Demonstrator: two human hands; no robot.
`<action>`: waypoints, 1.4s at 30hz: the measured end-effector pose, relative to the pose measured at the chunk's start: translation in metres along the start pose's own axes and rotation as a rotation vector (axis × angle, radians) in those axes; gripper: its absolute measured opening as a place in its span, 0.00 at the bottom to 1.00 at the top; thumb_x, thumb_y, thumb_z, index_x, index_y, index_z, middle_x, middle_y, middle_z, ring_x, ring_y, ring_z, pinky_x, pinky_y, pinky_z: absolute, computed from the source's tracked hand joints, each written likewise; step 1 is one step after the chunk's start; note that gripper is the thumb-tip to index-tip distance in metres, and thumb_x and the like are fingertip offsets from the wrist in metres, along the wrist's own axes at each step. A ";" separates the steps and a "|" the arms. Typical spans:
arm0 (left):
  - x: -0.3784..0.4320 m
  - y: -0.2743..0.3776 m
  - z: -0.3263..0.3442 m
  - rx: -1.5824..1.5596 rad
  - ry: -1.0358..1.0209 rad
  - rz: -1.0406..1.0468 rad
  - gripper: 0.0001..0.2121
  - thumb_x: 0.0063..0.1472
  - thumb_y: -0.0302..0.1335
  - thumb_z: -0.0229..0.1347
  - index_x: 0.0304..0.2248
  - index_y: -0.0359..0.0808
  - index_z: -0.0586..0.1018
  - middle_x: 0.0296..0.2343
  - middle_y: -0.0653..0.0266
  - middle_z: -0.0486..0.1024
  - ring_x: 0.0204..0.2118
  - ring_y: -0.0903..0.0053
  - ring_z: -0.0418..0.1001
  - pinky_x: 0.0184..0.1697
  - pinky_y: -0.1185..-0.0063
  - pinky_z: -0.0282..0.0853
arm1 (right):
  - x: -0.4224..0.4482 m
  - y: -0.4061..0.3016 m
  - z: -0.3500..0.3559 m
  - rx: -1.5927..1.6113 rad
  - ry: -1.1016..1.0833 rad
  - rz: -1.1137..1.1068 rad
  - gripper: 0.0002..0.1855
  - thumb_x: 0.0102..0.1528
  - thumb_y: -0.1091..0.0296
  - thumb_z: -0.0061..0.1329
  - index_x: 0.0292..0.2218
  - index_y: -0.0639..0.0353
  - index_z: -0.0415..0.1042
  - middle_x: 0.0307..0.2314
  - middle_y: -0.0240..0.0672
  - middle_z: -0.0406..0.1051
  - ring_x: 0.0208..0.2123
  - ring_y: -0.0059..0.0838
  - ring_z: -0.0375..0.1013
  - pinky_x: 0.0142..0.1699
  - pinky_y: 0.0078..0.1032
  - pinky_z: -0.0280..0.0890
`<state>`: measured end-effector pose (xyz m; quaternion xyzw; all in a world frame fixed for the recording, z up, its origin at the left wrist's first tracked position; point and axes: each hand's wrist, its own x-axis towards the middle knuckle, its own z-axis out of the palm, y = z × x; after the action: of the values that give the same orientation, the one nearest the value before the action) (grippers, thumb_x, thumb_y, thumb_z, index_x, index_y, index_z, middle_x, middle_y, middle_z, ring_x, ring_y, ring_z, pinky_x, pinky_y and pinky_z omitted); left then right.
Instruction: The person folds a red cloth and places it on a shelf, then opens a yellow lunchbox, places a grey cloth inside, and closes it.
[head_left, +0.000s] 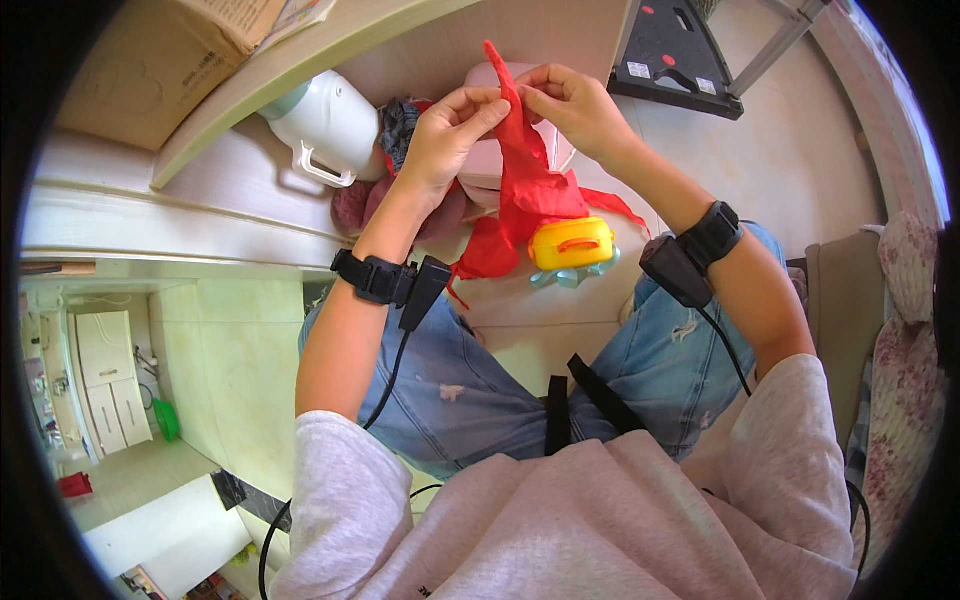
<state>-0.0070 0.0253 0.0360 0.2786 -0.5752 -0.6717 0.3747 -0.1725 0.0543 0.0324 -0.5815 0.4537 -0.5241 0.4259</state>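
Observation:
My left hand (457, 135) pinches the upper part of a red cloth (521, 161) between thumb and fingers. Close beside it, my right hand (574, 105) holds the same cloth's edge with its fingertips, which are partly hidden behind the cloth. The cloth's tip sticks up above both hands, and its wider part and strips hang down towards a yellow toy case (572, 244) with an orange handle. Under the case lies a light blue ribbon-like thing (574, 277). Behind the cloth is a pale pink box or case (480, 165), mostly covered.
On the left, a white plastic jug (330, 120) lies in a shelf compartment beside dark pink round items (367, 206). A cardboard box (150, 67) rests on the shelf above. A black folding step (675, 56) stands at the upper right, and a floral-covered seat (900, 375) at the right.

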 end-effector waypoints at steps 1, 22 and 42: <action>0.000 0.000 0.001 -0.007 0.001 0.008 0.07 0.52 0.24 0.49 0.32 0.33 0.70 0.28 0.67 0.70 0.32 0.85 0.67 0.38 0.87 0.62 | 0.000 0.000 0.001 0.000 -0.002 0.001 0.12 0.49 0.69 0.42 0.31 0.70 0.65 0.24 0.36 0.68 0.25 0.19 0.67 0.32 0.16 0.63; 0.002 -0.008 -0.002 0.077 0.048 0.039 0.07 0.53 0.28 0.49 0.28 0.33 0.71 0.25 0.69 0.71 0.29 0.88 0.66 0.35 0.88 0.61 | -0.002 -0.003 0.005 0.001 -0.001 -0.043 0.10 0.48 0.71 0.44 0.30 0.70 0.67 0.24 0.35 0.69 0.27 0.18 0.68 0.34 0.16 0.63; 0.003 -0.012 -0.004 0.007 0.019 0.015 0.11 0.53 0.27 0.48 0.36 0.34 0.66 0.32 0.67 0.67 0.35 0.84 0.65 0.39 0.85 0.61 | -0.001 -0.014 0.003 -0.048 0.049 -0.114 0.12 0.48 0.69 0.45 0.33 0.67 0.66 0.27 0.33 0.68 0.30 0.17 0.67 0.36 0.14 0.62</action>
<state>-0.0079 0.0216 0.0237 0.2819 -0.5761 -0.6642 0.3841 -0.1688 0.0580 0.0452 -0.6036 0.4425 -0.5504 0.3700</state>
